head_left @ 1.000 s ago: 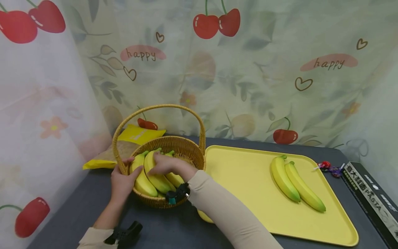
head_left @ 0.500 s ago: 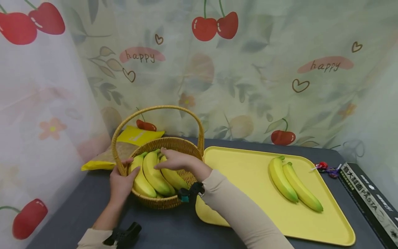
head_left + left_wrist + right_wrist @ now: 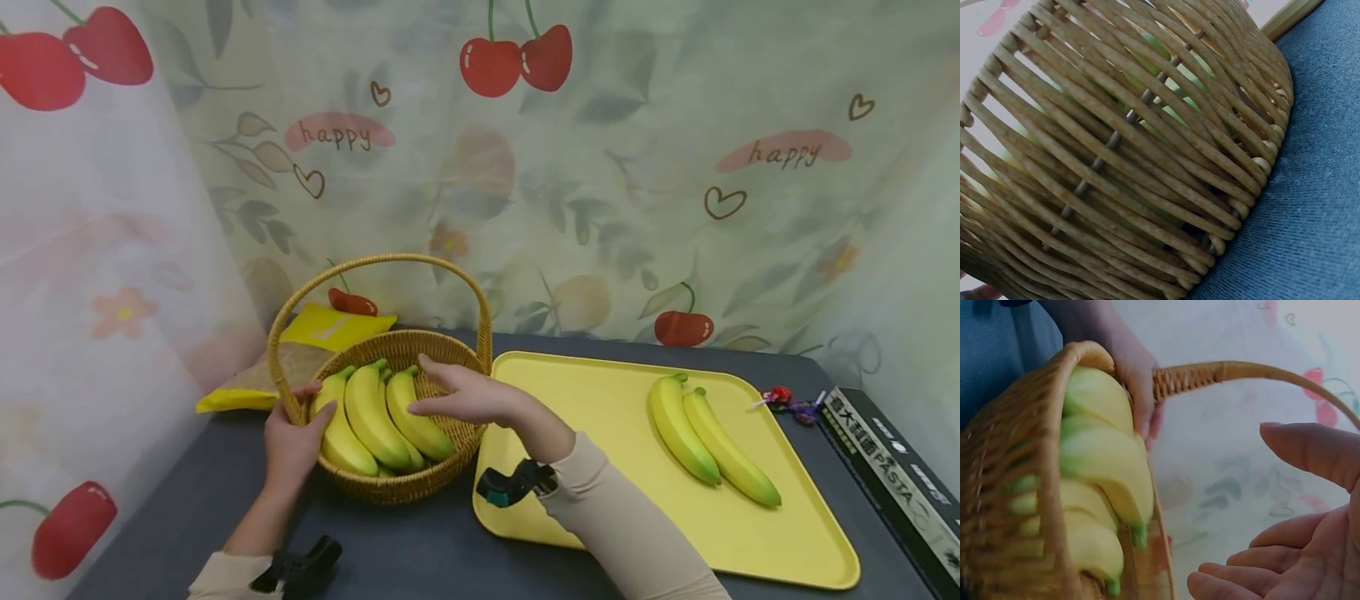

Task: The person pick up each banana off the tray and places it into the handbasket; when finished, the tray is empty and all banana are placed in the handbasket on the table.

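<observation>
A round wicker basket [image 3: 390,492] with a tall arched handle holds several yellow bananas [image 3: 372,421] with green tips. My left hand [image 3: 294,443] grips the basket's left side at the foot of the handle, thumb over the rim near the leftmost banana. In the left wrist view the woven basket wall [image 3: 1116,144] fills most of the picture. My right hand [image 3: 480,398] hovers over the basket's right rim, fingers extended and nothing in it. The right wrist view shows that right hand [image 3: 1310,550] with its palm bare, apart from the bananas [image 3: 1107,456].
A yellow tray [image 3: 600,500] lies right of the basket, with two bananas [image 3: 705,442] on its right part. Wrapped lollipops [image 3: 791,406] and a black pasta box [image 3: 896,475] lie beyond it. A yellow-and-brown bag [image 3: 300,354] sits behind the basket. A patterned curtain [image 3: 600,167] hangs behind.
My right hand has let go of a banana in the basket and drawn back to the right, fingers opening. The left hand has kept its grip on the basket.
</observation>
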A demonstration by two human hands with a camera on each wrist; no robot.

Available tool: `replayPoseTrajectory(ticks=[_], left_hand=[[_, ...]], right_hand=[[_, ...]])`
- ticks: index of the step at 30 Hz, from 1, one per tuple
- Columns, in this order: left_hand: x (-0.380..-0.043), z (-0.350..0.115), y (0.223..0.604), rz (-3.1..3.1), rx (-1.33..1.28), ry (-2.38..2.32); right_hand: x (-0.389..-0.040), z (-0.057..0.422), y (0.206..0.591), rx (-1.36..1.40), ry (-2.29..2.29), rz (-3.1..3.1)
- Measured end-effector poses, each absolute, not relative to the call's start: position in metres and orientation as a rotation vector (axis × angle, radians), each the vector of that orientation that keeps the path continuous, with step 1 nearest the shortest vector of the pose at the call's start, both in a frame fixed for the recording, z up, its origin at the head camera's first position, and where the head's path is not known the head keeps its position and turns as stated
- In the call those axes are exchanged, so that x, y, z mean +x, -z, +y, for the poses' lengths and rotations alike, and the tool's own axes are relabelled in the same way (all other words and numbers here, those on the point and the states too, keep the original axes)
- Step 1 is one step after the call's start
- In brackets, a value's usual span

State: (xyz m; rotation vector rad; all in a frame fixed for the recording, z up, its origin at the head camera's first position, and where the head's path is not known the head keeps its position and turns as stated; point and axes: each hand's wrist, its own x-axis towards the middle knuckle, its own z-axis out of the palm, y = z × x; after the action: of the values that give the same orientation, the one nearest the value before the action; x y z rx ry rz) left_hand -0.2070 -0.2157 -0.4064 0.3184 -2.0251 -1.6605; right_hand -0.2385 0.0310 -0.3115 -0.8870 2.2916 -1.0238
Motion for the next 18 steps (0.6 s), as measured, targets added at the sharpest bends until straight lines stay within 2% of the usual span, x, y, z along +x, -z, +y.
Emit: replayPoseTrajectory(ticks=[9,18], left_hand=[[-0.208,-0.216,0.406,-2.02,0.322,1.65],[-0.208,-0.217,0.408,-2.033,0.334,1.664]], right_hand=[[-0.235,0.1,0.314,-0.801,1.243,2.199],[-0.239,0.159,0.336,-0.722,1.305,2.349]])
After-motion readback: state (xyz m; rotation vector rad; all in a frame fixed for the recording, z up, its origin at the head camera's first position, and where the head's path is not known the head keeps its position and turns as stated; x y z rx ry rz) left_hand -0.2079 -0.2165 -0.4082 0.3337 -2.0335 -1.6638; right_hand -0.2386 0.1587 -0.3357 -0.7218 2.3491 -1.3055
